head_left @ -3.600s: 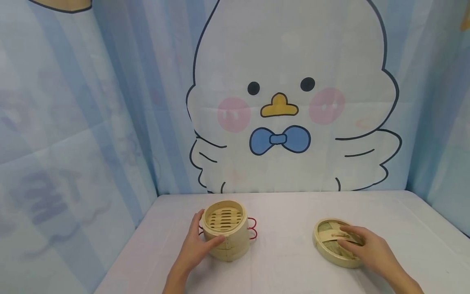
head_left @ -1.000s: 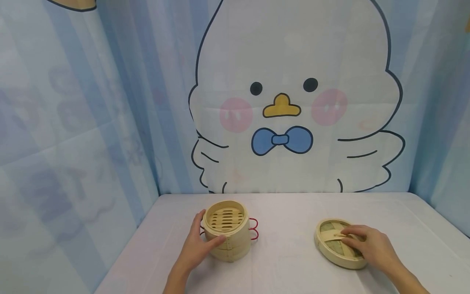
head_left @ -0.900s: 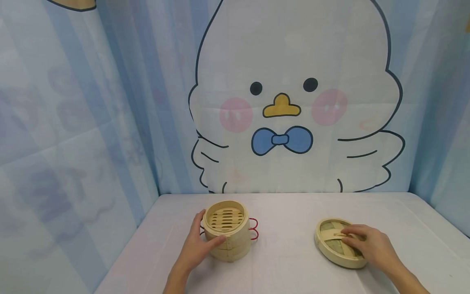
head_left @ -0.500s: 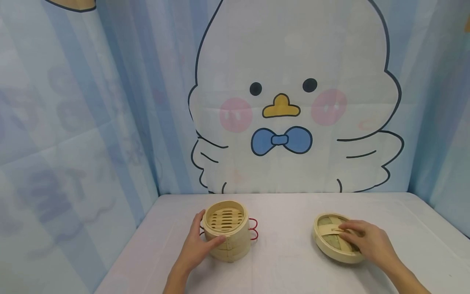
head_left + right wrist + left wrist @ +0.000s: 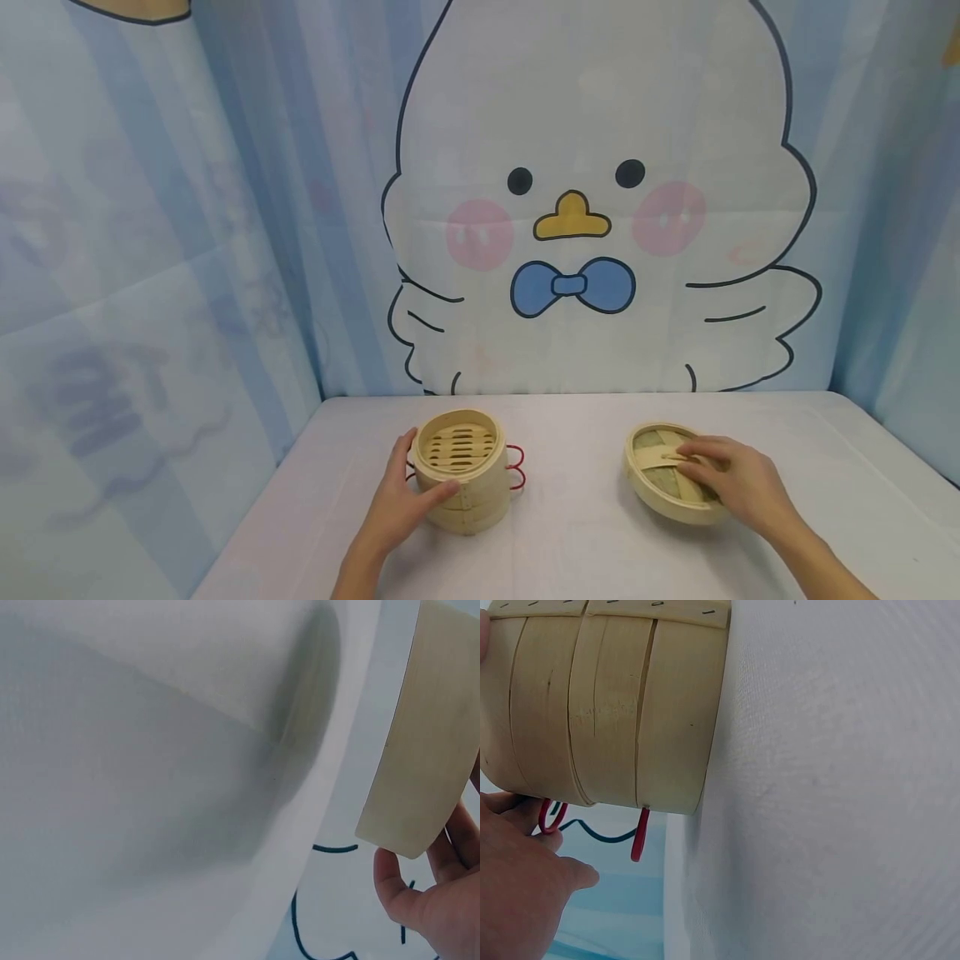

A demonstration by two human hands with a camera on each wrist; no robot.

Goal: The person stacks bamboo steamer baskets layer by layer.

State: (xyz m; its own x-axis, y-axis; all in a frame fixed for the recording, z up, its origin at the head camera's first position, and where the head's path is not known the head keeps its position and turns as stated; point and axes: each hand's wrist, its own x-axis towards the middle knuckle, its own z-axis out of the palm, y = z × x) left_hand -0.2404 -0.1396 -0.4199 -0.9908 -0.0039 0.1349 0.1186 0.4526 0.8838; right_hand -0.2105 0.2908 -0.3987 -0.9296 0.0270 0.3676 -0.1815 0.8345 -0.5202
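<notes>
A stack of bamboo steamer baskets [image 5: 480,502] stands upright on the left half of the table, its slatted top facing up. My left hand [image 5: 396,506] grips it, thumb on the near wall and fingers round the left side. In the left wrist view, the wall of the baskets [image 5: 607,712] and a red loop handle [image 5: 640,836] lie close to my hand [image 5: 525,877]. On the right, my right hand [image 5: 750,486] pinches the strap of a round woven bamboo lid [image 5: 667,498]. The right wrist view shows the lid [image 5: 424,735] raised off the cloth.
A white cloth covers the table [image 5: 570,542]. Behind it hangs a curtain [image 5: 600,358] printed with a chick in a blue bow tie. More blue and white curtain [image 5: 150,292] closes off the left side. Red loops [image 5: 516,456] stick out from the baskets' right side.
My right hand has lifted the lid off the table and carried it a little up and to the left. The left hand and the baskets have stayed in place.
</notes>
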